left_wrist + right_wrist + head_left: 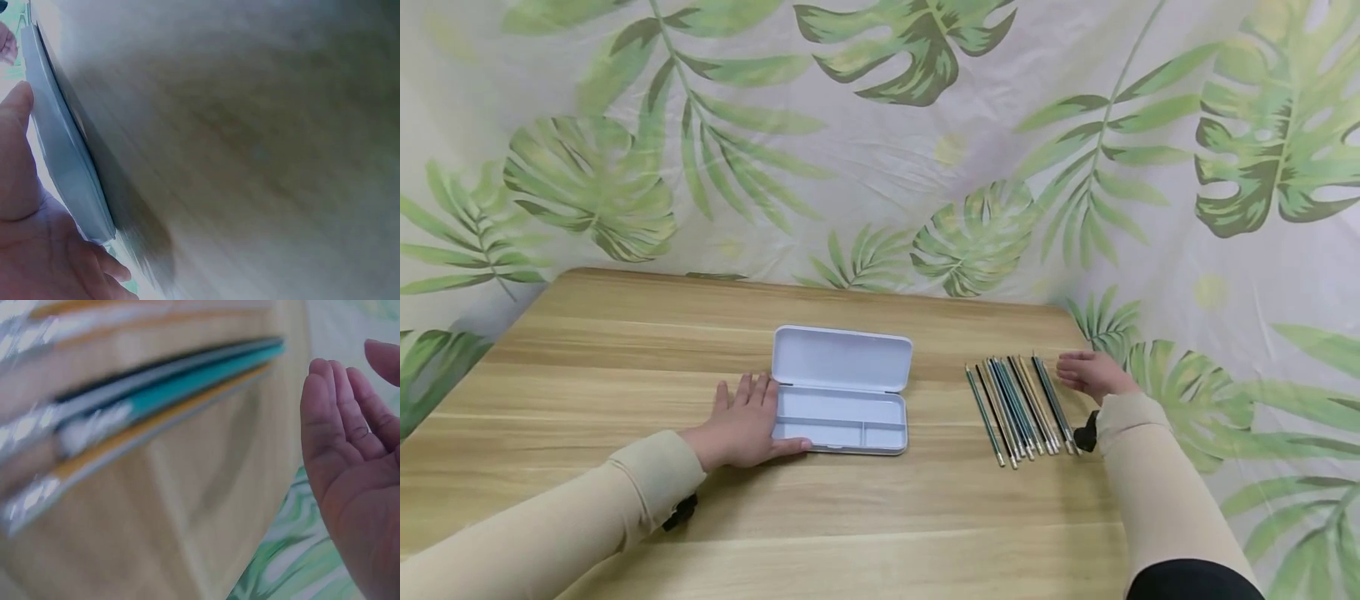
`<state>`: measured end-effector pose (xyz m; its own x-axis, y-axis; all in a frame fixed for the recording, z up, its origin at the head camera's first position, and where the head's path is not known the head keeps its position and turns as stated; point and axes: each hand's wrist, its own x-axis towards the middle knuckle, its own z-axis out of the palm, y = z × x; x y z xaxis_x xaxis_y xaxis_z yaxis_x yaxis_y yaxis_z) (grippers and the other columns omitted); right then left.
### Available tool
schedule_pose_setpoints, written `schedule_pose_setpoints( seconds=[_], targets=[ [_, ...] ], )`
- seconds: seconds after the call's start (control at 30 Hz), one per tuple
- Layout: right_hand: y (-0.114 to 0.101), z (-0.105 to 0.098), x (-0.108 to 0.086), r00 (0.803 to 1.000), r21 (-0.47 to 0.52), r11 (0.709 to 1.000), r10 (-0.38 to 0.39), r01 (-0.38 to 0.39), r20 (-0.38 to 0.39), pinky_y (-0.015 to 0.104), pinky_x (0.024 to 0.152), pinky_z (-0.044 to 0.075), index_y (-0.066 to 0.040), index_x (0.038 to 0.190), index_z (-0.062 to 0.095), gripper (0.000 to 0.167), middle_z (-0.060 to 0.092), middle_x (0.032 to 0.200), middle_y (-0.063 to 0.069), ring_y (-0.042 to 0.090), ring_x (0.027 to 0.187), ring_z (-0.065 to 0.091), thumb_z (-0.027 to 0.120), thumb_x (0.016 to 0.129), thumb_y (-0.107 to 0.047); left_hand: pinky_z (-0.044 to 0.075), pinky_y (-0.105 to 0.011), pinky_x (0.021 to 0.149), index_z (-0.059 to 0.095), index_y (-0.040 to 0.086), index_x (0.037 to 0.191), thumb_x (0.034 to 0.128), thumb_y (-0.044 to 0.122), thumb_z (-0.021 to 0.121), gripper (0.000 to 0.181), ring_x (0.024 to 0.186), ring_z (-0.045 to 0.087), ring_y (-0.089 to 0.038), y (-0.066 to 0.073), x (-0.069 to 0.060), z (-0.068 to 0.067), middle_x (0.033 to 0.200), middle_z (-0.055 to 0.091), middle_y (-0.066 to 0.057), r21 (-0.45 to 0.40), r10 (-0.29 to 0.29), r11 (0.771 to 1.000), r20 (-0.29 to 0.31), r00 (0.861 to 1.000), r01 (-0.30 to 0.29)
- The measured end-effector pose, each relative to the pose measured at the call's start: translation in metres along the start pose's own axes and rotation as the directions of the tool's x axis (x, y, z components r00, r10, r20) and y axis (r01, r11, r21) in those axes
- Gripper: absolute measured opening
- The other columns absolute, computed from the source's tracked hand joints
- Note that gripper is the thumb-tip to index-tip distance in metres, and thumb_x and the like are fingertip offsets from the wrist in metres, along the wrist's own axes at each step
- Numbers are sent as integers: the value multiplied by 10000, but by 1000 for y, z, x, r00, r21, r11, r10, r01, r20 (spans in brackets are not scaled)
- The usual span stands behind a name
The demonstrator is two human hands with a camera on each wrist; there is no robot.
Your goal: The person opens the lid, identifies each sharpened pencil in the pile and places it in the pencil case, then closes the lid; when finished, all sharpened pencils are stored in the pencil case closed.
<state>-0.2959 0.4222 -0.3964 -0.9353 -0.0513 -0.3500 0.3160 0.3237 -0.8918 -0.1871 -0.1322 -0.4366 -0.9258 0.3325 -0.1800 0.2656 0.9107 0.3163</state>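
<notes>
An open pale blue case lies on the table, its lid folded back and its divided tray bare. My left hand rests at the case's left side, fingers spread and thumb along the front edge; the left wrist view shows the palm against the case's side. A row of several pencils, green, black and tan, lies to the right of the case. Just right of them my right hand holds nothing. In the right wrist view its fingers are nearly straight, beside the pencils.
The wooden table reaches back to a leaf-patterned cloth. Its right edge runs close by my right hand. A black band is on my right wrist.
</notes>
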Motion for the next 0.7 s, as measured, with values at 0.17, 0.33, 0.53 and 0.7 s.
schedule_pose_setpoints(
  seconds=[0.17,0.33,0.53,0.7],
  targets=[
    [16,-2,-7,994,6,994,109,-109,-4,238,825,563,214,1410,367,458,677,941,-10,65,826,662,525,1069,-48,10,-768,1128,208,-200,1524,890,769,589,1219,1481,98,-606,-1,0,2,1586,172,-436,-7,8,1000,-4,1000,-8],
    [22,4,-5,978,35,977,208,-208,3,202,734,572,129,1168,560,186,684,792,7,70,705,664,548,1039,-3,34,-779,1121,202,-203,1524,899,756,592,1209,1476,106,-612,1,0,1,1581,184,-438,5,6,1000,-2,1000,-6],
    [22,8,3,985,-169,972,153,-164,-76,184,661,554,41,959,700,96,682,719,-31,41,646,644,658,979,-43,39,-783,1116,201,-219,1512,899,726,624,1203,1466,114,-627,1,-2,-2,1571,189,-450,-1,-12,1000,-5,1000,12],
    [17,10,0,993,-448,886,100,-120,-68,210,649,509,39,928,736,156,670,712,-46,59,657,611,691,952,-107,46,-782,1116,200,-222,1512,908,711,626,1190,1466,122,-625,1,-1,-1,1569,194,-452,-11,-9,1000,4,1000,9]
  ],
)
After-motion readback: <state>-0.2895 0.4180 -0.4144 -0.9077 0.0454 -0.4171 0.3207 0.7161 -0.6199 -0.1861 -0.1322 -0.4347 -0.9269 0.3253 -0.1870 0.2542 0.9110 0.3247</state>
